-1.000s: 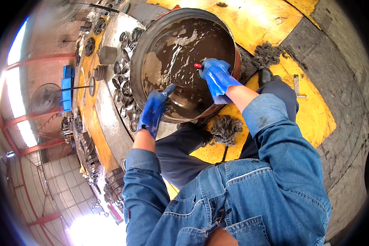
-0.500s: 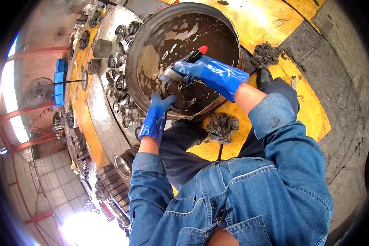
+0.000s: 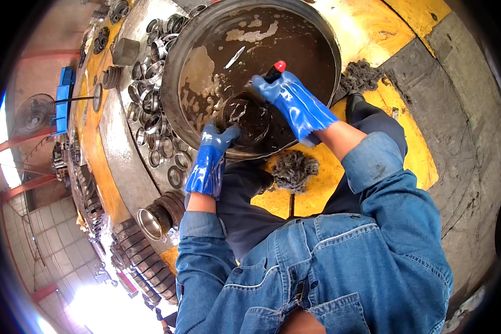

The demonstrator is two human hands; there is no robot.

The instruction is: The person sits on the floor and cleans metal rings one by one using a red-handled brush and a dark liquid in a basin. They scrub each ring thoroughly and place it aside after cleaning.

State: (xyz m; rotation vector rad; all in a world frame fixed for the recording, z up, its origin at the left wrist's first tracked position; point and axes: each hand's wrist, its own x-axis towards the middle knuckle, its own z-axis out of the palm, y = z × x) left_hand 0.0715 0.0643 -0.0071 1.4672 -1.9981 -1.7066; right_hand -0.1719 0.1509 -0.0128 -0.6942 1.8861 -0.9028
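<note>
A wide round metal tub (image 3: 170,89) of dark, murky liquid stands in front of me. My left hand (image 3: 216,138), in a long blue rubber glove, is closed at the tub's near left side on the rim of a dark metal ring (image 3: 224,111), wet and partly in the liquid. My right hand (image 3: 277,88), gloved alike, grips a brush with a black, red-tipped handle (image 3: 273,72) above the ring's far right side. The brush's bristles are blurred and mostly hidden by the glove.
Many loose metal rings (image 3: 150,103) lie on the bench left of the tub. A larger shiny ring (image 3: 150,222) rests nearer me. Clumps of grey shavings (image 3: 295,171) sit on the yellow floor plates (image 3: 412,133). Farther left stands a fan (image 3: 34,112).
My right hand has shifted slightly right and its brush has turned, the bristles now less visible. The ring at my left hand shows more above the liquid. The view has shifted a little.
</note>
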